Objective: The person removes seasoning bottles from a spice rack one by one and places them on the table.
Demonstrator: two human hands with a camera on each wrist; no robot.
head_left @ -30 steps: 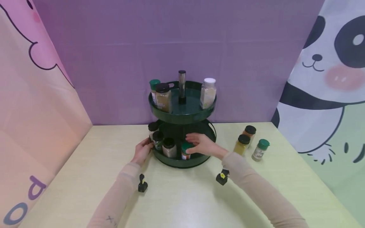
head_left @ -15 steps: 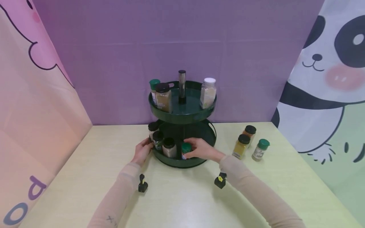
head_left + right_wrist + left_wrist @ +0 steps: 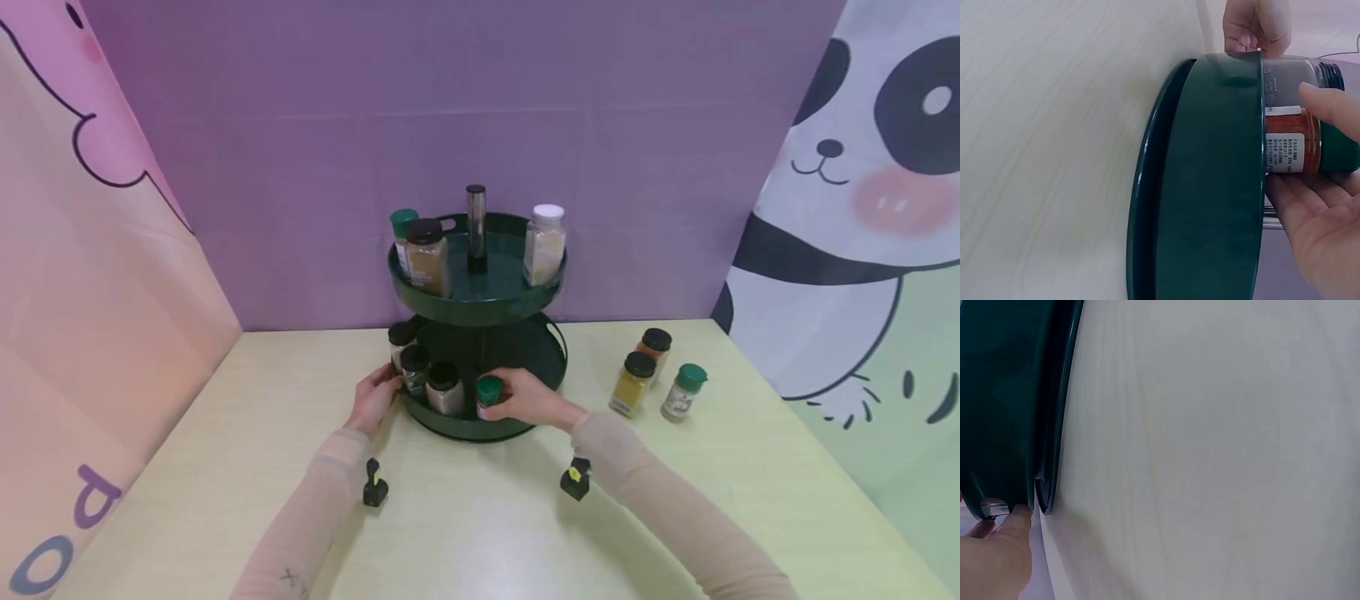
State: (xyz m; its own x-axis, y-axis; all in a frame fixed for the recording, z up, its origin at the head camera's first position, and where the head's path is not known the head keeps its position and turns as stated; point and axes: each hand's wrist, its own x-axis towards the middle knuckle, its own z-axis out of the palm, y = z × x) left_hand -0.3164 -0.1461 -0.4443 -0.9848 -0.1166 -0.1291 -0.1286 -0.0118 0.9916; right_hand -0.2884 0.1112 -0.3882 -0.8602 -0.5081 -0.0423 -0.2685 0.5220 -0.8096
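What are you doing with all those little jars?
A person is working at a dark green two-tier rack on a pale table. Their right hand grips a green-lidded spice jar with red contents, which stands on the bottom tier next to three black-lidded jars. Their left hand touches the rim of that tier. Three more jars stand on the top tier, and another three stand on the table to the right.
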